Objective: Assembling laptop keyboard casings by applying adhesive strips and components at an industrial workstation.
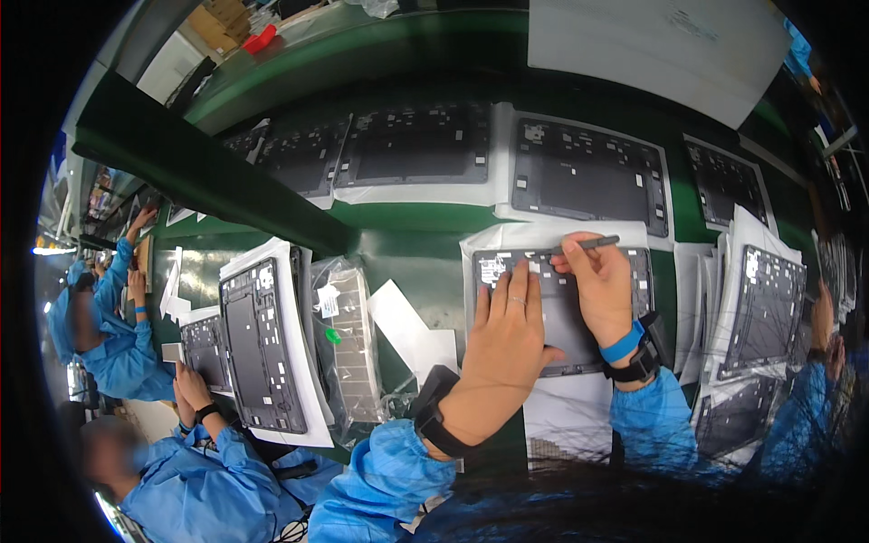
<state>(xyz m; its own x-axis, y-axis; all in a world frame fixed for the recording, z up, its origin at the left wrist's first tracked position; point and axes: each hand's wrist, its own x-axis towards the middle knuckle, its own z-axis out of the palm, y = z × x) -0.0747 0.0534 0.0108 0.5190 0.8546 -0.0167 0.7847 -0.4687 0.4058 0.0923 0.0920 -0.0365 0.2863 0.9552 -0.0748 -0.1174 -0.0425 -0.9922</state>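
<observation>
One dark-grey rectangular panel (565, 312), white patches (491, 270) at its far-left corner, toward the near edge of the surface (412, 217); left hand (501, 362) laid flat upon it, unclenched; right hand (599, 285) pinching a slim dark tool (598, 242).

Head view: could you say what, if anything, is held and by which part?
The right hand holds a slim dark tool partway along its length; the left hand, on a rectangular black panel, holds nothing.

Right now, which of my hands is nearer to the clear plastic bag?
Left. Your left hand rests on the dark panel, right of the bag; your right hand is farther right, holding a dark tool.
</observation>
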